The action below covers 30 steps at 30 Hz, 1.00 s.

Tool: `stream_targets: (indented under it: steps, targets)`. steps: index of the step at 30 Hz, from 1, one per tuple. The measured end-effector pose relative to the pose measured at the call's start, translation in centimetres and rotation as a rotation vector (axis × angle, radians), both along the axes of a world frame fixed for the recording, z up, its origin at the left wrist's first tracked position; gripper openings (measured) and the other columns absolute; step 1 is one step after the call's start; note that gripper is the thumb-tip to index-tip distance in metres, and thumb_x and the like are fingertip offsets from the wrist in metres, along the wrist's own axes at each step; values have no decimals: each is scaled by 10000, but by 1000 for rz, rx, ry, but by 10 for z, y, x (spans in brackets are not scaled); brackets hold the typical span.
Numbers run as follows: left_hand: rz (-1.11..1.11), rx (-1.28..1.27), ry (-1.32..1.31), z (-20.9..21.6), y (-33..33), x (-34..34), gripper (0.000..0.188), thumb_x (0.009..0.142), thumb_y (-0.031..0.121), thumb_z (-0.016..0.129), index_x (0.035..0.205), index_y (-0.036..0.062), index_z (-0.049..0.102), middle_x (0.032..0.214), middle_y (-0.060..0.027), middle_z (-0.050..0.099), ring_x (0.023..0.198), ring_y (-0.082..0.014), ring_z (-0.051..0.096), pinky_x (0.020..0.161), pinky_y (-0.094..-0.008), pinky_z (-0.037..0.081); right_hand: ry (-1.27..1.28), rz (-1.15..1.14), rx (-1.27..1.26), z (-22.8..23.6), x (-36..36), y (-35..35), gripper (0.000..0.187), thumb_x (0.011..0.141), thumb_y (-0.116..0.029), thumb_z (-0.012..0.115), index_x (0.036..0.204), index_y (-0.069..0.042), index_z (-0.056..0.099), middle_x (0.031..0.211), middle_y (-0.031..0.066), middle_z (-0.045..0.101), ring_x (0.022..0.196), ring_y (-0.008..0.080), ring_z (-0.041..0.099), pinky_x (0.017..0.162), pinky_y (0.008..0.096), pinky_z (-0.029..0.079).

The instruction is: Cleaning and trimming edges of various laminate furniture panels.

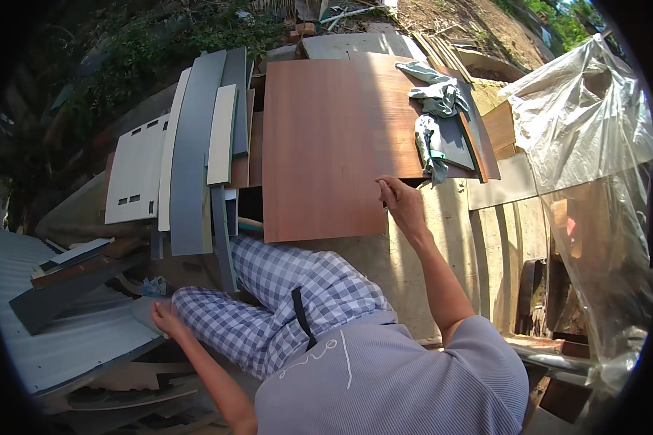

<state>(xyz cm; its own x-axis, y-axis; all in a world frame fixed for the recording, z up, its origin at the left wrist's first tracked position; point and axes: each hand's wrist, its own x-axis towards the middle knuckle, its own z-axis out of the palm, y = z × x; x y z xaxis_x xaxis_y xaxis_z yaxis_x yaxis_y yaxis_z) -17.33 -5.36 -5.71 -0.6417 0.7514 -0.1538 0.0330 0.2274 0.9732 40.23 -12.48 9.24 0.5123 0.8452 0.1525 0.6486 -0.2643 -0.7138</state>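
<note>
A large reddish-brown wood panel (319, 145) lies in front of my lap, its near edge over my thigh. My right hand (403, 205) is at the panel's right edge with thumb and fingers pinched together; whether anything small is between them I cannot make out. Low at the left, my left hand (165, 319) hangs beside my knee, fingers curled in, and what they may hold is hidden. Grey-green work gloves or cloths (439, 98) lie crumpled at the panel stack's right side, over a small dark grey board (457, 141).
Grey and white boards (196, 145) are stacked left of the panel, with a slotted white panel (134, 174) beyond. Offcuts (72, 264) rest on corrugated sheeting (11, 290) at the left. Clear plastic sheeting (588, 123) hangs at the right. Bushes (159, 51) grow behind.
</note>
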Motion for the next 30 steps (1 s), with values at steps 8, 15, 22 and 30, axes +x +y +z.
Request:
stream_targets:
  steps: [8,15,22,30]
  targets:
    - [54,40,134,-31,22,23,288,945,155,453,1188,0,464,1160,-172,504,913,-272,621,755,-325,543,-377,-312,-141,-3,151,-19,273,863,-297,549,1093,-153,581,942,141,599,885,293,598,752,402,468]
    - [-42,52,433,-32,16,41,262,921,96,460,1158,-10,498,1133,-176,457,856,-264,618,719,-313,554,-542,-503,-300,-39,197,23,443,817,-391,599,1168,-136,507,1051,199,555,984,361,560,796,454,465]
    - [-89,-2,846,-28,8,42,266,911,118,489,1145,-6,515,1102,-189,486,892,-292,569,749,-335,500,-512,-467,-481,-55,220,50,499,781,-389,623,1135,-55,517,980,241,609,960,391,585,788,463,468]
    - [-83,-33,652,-26,10,51,286,912,140,490,1150,-17,520,1128,-186,502,958,-286,552,819,-340,457,-232,-385,-264,-78,284,-34,490,799,-365,608,1112,8,548,1060,245,591,1031,378,551,863,427,434]
